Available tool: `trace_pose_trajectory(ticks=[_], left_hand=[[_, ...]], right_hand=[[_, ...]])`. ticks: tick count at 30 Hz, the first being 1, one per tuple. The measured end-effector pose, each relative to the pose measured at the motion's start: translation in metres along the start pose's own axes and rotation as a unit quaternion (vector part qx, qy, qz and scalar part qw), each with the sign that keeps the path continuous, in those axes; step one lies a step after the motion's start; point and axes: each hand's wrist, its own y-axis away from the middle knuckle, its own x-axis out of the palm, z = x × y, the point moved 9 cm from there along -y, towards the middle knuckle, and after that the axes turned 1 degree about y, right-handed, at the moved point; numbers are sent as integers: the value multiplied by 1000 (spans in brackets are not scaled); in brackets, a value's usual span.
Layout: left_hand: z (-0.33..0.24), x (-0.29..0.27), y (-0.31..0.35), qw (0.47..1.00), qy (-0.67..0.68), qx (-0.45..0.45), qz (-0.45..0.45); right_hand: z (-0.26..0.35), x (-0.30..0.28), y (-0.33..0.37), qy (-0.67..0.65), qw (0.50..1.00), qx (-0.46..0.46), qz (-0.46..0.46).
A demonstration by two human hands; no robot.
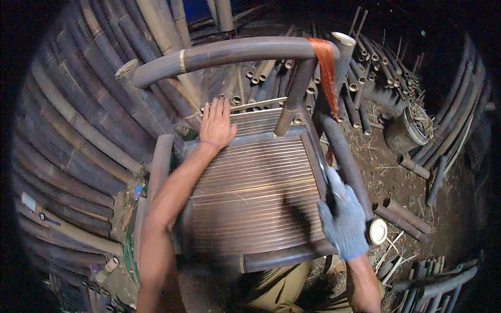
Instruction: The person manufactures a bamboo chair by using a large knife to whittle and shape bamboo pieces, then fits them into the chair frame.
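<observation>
Left hand (216,125): bare, grip released, palm flat on the bamboo chair (250,193) seat's rear edge.
Right hand (344,219): grey glove, clenched on the chair's right arm rail (339,151).
Chair: on dirt floor (402,193).

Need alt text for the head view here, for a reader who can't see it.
A person works on a dark bamboo chair seen from above: the bare left hand lies flat at the back of the slatted seat, and the right hand, in a grey glove, grips the chair's right side rail. An orange strip hangs from the curved backrest, with cut bamboo poles stacked around.
</observation>
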Motion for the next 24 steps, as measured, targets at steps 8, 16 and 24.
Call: trace_pose_trajectory(ticks=[8, 16, 24], left_hand=[[44, 11, 21, 992, 1, 69, 101], [42, 20, 28, 994, -32, 96, 41], [35, 19, 22, 995, 4, 91, 33]], right_hand=[[17, 100, -131, 175, 984, 10, 18], [29, 145, -129, 183, 982, -12, 35], [20, 161, -93, 93, 989, 65, 93]])
